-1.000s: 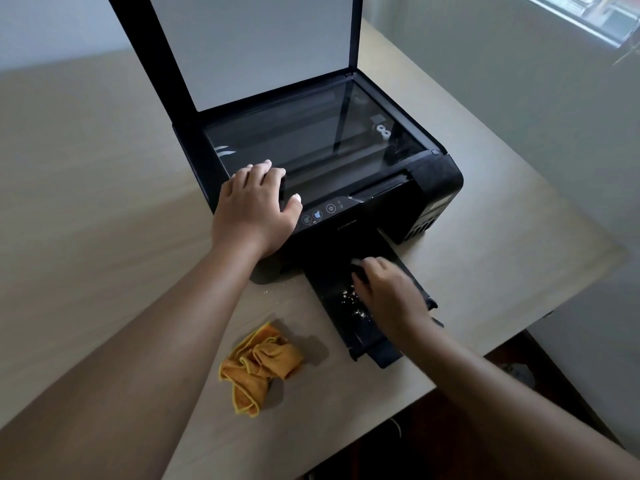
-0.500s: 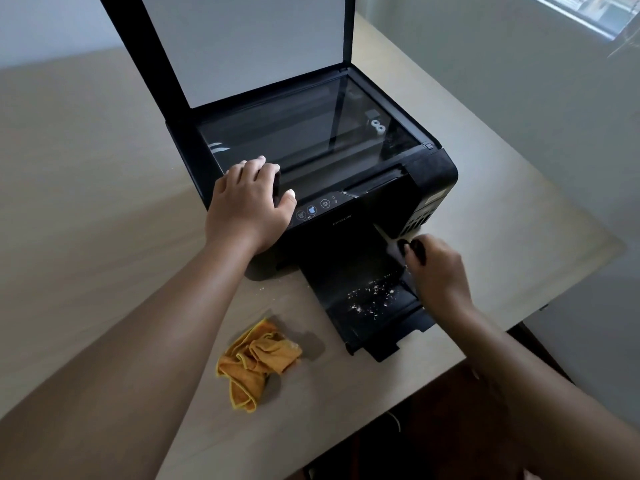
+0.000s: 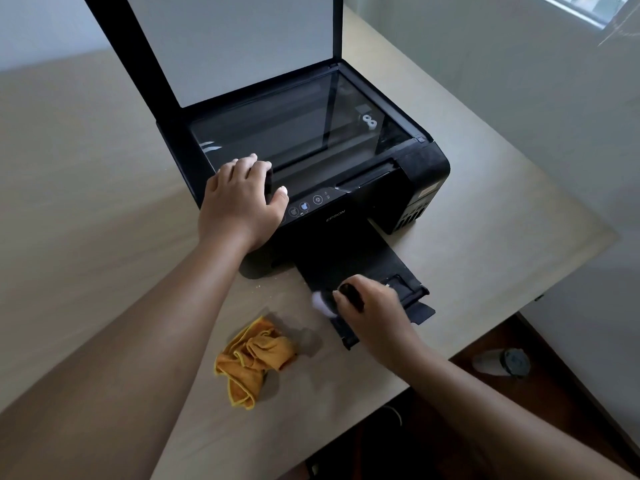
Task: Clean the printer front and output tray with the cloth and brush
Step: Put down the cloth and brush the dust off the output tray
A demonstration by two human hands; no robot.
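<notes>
The right hand (image 3: 372, 311) curls round the black handle of the brush (image 3: 350, 296), whose blurred pale bristles meet the left side of the output tray (image 3: 360, 265). The left hand (image 3: 240, 206) lies flat, fingers straight, on the front-left corner of the printer (image 3: 426, 164). The crumpled orange cloth (image 3: 254, 362) lies near the front edge of the table (image 3: 104, 202), just left of the tray.

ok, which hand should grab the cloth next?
Likely left: left hand just rests on the printer, holding nothing; right hand grips the brush at the output tray. The orange cloth lies left of the tray.
</notes>
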